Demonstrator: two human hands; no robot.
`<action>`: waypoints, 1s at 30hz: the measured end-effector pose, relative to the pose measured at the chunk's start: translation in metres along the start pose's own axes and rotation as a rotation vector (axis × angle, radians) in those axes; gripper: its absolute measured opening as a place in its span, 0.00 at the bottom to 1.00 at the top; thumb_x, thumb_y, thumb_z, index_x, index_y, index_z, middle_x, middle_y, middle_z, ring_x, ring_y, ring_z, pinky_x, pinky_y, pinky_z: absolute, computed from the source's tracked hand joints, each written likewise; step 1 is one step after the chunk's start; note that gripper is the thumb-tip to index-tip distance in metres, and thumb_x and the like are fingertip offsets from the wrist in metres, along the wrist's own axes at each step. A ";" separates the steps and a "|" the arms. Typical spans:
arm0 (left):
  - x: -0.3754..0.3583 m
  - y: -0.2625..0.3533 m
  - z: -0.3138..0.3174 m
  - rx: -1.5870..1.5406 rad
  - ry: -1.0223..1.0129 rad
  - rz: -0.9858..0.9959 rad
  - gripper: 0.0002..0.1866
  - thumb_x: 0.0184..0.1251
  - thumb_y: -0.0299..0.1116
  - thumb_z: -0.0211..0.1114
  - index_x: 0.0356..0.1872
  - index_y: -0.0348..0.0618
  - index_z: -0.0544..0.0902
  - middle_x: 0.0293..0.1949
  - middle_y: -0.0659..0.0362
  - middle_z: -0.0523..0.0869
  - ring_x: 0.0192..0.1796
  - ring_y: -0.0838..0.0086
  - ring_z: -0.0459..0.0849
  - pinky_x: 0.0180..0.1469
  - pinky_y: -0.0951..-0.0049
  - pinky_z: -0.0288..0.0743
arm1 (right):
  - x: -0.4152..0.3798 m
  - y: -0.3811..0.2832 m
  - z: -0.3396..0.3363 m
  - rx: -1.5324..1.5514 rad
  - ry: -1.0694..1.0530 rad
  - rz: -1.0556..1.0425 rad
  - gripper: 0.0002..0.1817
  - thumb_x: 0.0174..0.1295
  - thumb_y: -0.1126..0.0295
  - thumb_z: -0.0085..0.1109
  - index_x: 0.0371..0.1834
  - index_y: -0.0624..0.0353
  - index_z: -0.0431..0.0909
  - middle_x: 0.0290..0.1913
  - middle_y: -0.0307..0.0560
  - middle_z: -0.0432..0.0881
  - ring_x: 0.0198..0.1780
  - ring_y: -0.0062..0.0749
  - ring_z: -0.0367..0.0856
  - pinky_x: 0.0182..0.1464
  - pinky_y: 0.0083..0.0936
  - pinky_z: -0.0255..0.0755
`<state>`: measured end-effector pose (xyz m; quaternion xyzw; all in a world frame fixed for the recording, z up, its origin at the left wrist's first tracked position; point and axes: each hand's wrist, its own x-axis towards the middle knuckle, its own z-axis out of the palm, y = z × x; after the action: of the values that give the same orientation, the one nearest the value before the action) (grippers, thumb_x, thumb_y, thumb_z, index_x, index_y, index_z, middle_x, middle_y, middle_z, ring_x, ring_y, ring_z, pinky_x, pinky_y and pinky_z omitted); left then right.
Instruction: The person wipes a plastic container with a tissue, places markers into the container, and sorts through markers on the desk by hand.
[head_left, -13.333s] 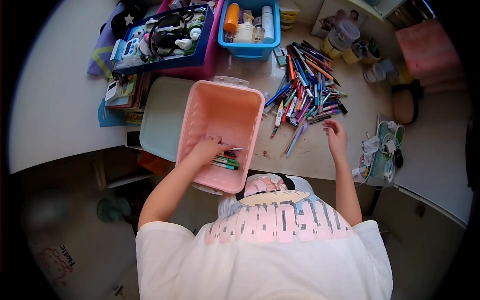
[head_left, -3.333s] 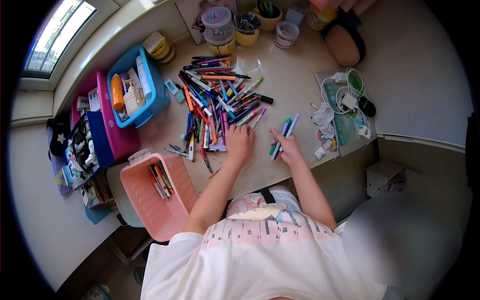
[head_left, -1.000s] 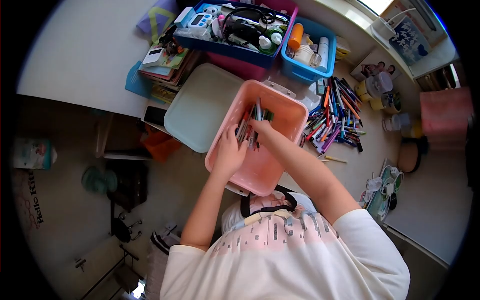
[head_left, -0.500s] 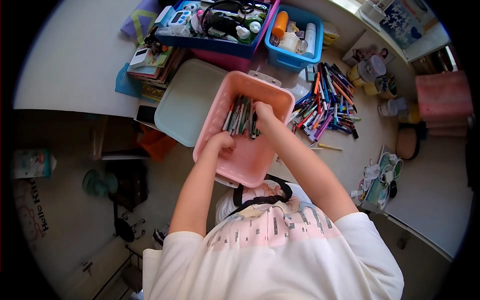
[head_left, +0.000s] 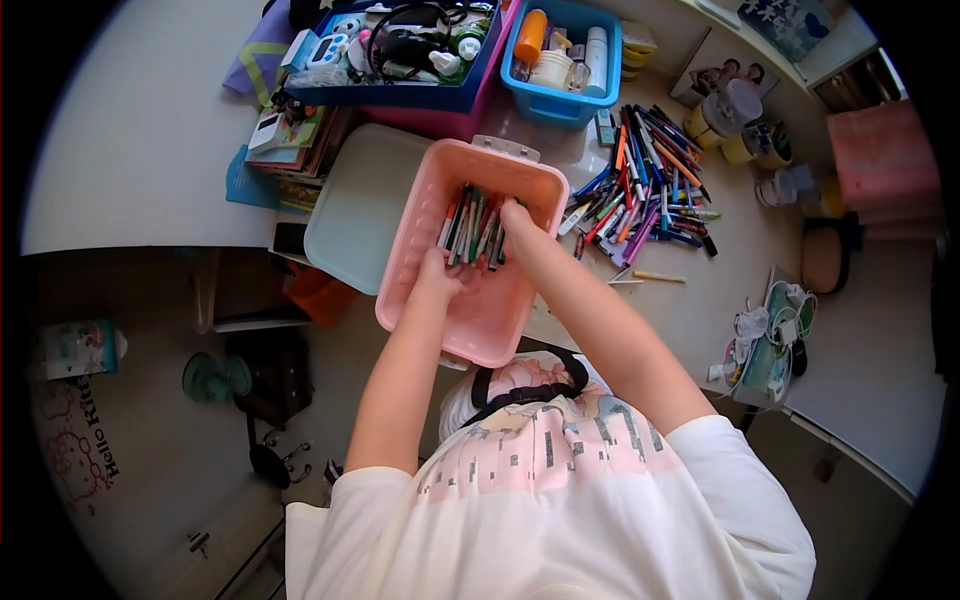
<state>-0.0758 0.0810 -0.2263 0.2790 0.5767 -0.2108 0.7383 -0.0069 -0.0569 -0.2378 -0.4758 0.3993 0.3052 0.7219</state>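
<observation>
A pink plastic bin stands tilted in front of me, and both my hands reach inside it. A bundle of pens and markers lies roughly side by side within. At their lower left end is my left hand, its fingers loosely spread and touching the pen ends. My right hand curls at the right edge of the bundle, gripping pens there; its fingertips are partly hidden.
Right of the bin a large heap of pens covers the desk. A pale lid lies to its left. Behind stand a blue basket of bottles and a dark blue box of odds and ends. A power strip with cables sits right.
The pens in the bin have shifted and fanned slightly. My left hand has moved up towards them and its fingers have opened. The view has shifted a little.
</observation>
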 end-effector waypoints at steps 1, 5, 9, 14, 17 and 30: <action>-0.025 -0.002 0.006 0.095 -0.051 0.016 0.21 0.66 0.42 0.50 0.56 0.43 0.72 0.57 0.44 0.75 0.55 0.41 0.75 0.62 0.15 0.46 | -0.002 -0.002 -0.003 0.095 -0.084 0.009 0.37 0.75 0.39 0.25 0.65 0.55 0.72 0.68 0.57 0.72 0.69 0.48 0.67 0.68 0.59 0.58; -0.041 -0.006 0.029 0.228 -0.152 -0.044 0.29 0.74 0.57 0.37 0.61 0.53 0.77 0.59 0.47 0.77 0.60 0.42 0.73 0.65 0.18 0.44 | -0.060 -0.031 0.008 0.020 -0.145 0.131 0.36 0.75 0.41 0.23 0.66 0.56 0.71 0.69 0.60 0.70 0.71 0.56 0.64 0.67 0.72 0.52; -0.018 -0.009 0.033 0.036 -0.291 0.163 0.32 0.74 0.57 0.32 0.65 0.55 0.75 0.62 0.46 0.76 0.57 0.42 0.74 0.64 0.19 0.47 | -0.071 -0.033 -0.002 0.188 -0.156 0.028 0.31 0.77 0.47 0.33 0.69 0.58 0.69 0.72 0.61 0.67 0.76 0.57 0.56 0.69 0.71 0.51; -0.048 -0.001 0.018 -0.056 -0.252 0.070 0.31 0.75 0.51 0.44 0.72 0.44 0.62 0.68 0.39 0.62 0.68 0.41 0.63 0.69 0.30 0.51 | -0.173 -0.077 -0.120 0.121 -0.536 -0.482 0.20 0.73 0.65 0.50 0.64 0.62 0.73 0.60 0.54 0.80 0.61 0.40 0.79 0.65 0.36 0.70; -0.113 -0.031 0.048 -0.005 -0.175 0.476 0.30 0.72 0.41 0.55 0.70 0.39 0.61 0.67 0.45 0.61 0.69 0.49 0.62 0.73 0.46 0.54 | -0.160 -0.059 -0.244 -0.196 0.007 -0.998 0.13 0.64 0.72 0.59 0.51 0.58 0.81 0.45 0.44 0.86 0.53 0.38 0.83 0.61 0.36 0.74; -0.076 -0.176 0.136 1.286 -0.533 1.062 0.25 0.63 0.23 0.63 0.62 0.37 0.71 0.58 0.48 0.77 0.62 0.61 0.77 0.59 0.64 0.73 | -0.086 0.071 -0.313 -1.319 0.211 -1.376 0.14 0.53 0.72 0.57 0.44 0.56 0.79 0.47 0.45 0.79 0.52 0.42 0.76 0.56 0.34 0.72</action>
<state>-0.1064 -0.1417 -0.1582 0.8143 -0.0519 -0.1816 0.5488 -0.1969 -0.3283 -0.2663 -0.9417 -0.1569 -0.0668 0.2899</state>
